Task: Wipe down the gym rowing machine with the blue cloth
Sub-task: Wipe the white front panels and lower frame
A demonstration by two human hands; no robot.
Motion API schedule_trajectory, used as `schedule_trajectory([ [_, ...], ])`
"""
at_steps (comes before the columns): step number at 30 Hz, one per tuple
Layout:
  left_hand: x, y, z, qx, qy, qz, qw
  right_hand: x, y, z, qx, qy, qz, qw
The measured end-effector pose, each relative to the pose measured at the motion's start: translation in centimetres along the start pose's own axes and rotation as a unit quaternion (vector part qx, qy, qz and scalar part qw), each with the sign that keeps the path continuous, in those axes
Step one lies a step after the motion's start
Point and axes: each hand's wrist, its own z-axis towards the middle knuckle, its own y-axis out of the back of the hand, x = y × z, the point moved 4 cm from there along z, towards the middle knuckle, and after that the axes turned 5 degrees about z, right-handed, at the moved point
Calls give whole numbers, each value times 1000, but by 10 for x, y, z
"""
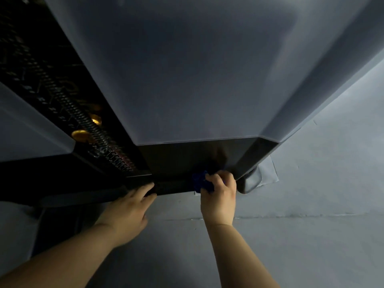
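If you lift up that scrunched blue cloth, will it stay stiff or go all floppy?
Probably floppy: the scrunched blue cloth bunches into folds inside the right hand. Likely light too, since that one hand holds it against the machine's dark glossy lower panel. It shouldn't roll or break.

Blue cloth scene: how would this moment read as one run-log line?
task: wipe-down | right hand: grips blue cloth against dark lower panel | left hand: rests on base edge
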Motion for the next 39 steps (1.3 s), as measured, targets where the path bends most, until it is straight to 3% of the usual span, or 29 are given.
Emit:
schedule_trajectory([
  [4,8,2,-3,9,-1,16,1000,19,23,5,-35,0,24,999],
  [10,17,4,0,-23,69,-14,997,138,92,8,-169,146,172,959],
  [14,13,12,7,-35,93,-34,994,119,72,5,-116,170,94,974],
  [19,19,4,3,-26,77,-38,996,44,21,5,-25,55,17,998],
  [23,17,7,5,-21,80,-31,996,20,-4,0,41,-32,-16,999],
  [25,18,9,6,-15,75,-32,997,24,-1,-3,35,-52,-11,998],
  [27,20,8,4,-12,65,-34,997,48,14,-2,-8,-23,25,999],
  [32,21,4,-3,-15,49,-16,999,140,56,-2,-132,141,133,972],
  [35,23,0,-8,-24,53,-15,998,147,52,-5,-124,180,125,968],
  [39,21,-13,-9,27,49,-11,998,112,12,-6,-71,164,60,982],
])
